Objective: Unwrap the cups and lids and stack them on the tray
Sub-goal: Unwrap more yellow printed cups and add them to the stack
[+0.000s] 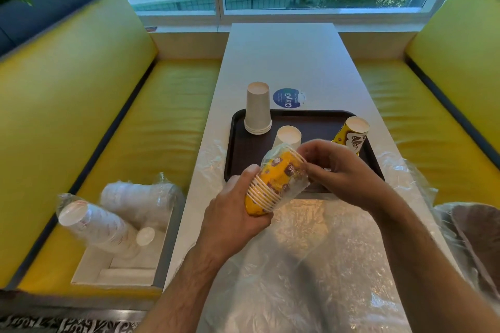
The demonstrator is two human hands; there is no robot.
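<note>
My left hand (pixel 232 211) grips a stack of yellow paper cups (pixel 276 184) lying on its side, still partly inside clear plastic wrap. My right hand (pixel 338 167) pinches the wrap at the stack's far end. Both hands hover over the near edge of the dark brown tray (pixel 240 149). On the tray stand an upside-down stack of white cups (pixel 257 108), a single upside-down white cup (pixel 288 136) and an upside-down yellow cup stack (pixel 351 135), partly hidden by my right hand.
Loose clear plastic wrap (pixel 311 251) covers the near part of the white table (pixel 284 57). On the left yellow bench a white box (pixel 119 265) holds wrapped white cups (pixel 97 222) and wrapped lids (pixel 138 200). A round blue sticker (pixel 288 98) lies beyond the tray. Another yellow bench is at right.
</note>
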